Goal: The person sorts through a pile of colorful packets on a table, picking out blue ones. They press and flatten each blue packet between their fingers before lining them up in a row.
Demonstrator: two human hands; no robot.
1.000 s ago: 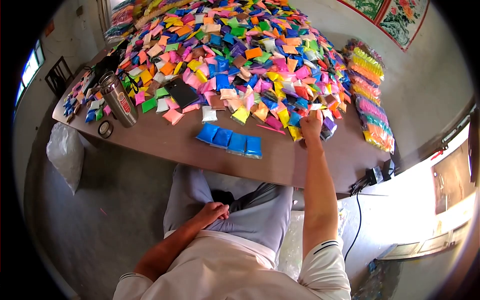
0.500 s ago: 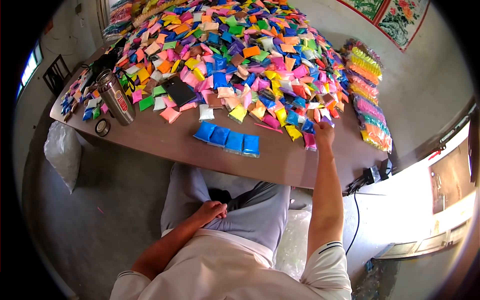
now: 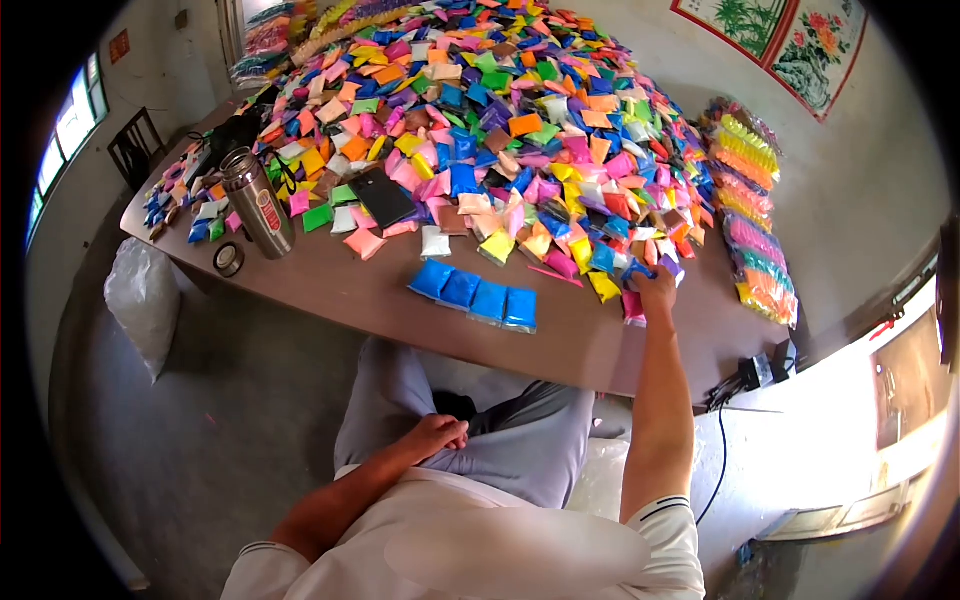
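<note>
My right hand [image 3: 657, 288] reaches to the near right edge of a big heap of small coloured packets [image 3: 480, 130]. Its fingers are closed at a dark blue packet [image 3: 634, 269]; the fingertips are partly hidden. A purple packet [image 3: 672, 267] lies just beyond the hand and a bright pink packet [image 3: 633, 310] just left of it. In my lap, my left hand [image 3: 440, 435] rests with fingers curled and nothing visible in them. On the table's near side, several blue packets [image 3: 472, 294] lie side by side in a row.
The brown table [image 3: 400, 320] carries a steel flask [image 3: 262, 212], its lid [image 3: 229, 260] and a black phone [image 3: 381, 198] on the packets. Bundled packets [image 3: 752, 220] stack at the right, near a black plug with cables [image 3: 755, 372]. Plastic bags [image 3: 142, 305] sit on the floor.
The view has shifted, so the table appears lower and further right. My right hand has moved slightly left towards the dark blue packet. My left hand stays in my lap.
</note>
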